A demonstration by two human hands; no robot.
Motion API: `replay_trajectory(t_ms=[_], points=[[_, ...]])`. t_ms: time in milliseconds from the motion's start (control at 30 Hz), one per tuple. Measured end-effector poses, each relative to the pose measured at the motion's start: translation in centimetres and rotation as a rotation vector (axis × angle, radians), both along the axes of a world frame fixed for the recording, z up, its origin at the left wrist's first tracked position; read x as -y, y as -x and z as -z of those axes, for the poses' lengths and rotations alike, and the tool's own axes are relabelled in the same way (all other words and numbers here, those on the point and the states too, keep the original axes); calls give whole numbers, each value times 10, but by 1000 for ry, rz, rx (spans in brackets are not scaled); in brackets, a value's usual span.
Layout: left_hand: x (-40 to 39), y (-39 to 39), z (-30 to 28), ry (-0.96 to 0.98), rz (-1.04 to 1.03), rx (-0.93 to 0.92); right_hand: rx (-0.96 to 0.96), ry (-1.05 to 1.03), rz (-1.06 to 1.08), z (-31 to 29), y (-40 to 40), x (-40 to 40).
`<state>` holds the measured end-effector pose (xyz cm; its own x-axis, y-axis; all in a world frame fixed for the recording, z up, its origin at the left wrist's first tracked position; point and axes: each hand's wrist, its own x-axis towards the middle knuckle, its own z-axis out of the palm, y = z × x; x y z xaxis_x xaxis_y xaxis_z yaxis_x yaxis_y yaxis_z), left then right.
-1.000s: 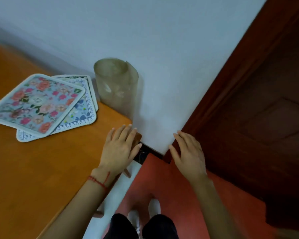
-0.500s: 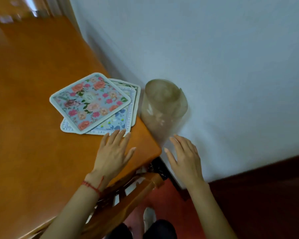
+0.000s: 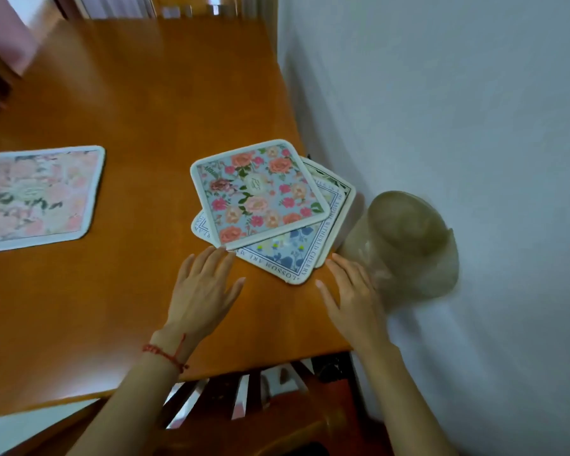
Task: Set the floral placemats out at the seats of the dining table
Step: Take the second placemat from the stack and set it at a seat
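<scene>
Both hands are lying flat and holding nothing, the left hand [image 3: 204,291] touching the near corner of the stack of placemats [image 3: 260,205] and the right hand [image 3: 349,297] hovering just beside the rolled plastic sheet [image 3: 405,245] standing against the wall [image 3: 458,110]. Sliding the stack carelessly could be knocking that roll over or dragging both mats together. The top mat is showing pink roses on pale blue, sitting askew over a white bordered one near the table [image 3: 112,307] corner, with another lying at the left seat [image 3: 37,195]
</scene>
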<state>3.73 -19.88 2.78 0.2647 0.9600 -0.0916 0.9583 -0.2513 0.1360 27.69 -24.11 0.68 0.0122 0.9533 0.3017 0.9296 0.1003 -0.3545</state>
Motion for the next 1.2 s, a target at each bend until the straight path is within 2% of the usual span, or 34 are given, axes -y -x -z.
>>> replay_trajectory(t_ms=[267, 433, 667, 933, 1200], points=[[-60, 26, 18, 12, -77, 39, -116, 111, 1, 5, 15, -70], [-99, 39, 37, 5, -127, 119, -122, 101, 21, 12, 17, -114], [-144, 46, 56, 57, -272, 387, -202, 142, 44, 25, 18, -175], [-188, 39, 70, 94, -578, 728, -369, 221, 154, 49, 8, -245], [-213, 40, 94, 101, -657, 822, -364, 287, 218, 78, -8, -289]])
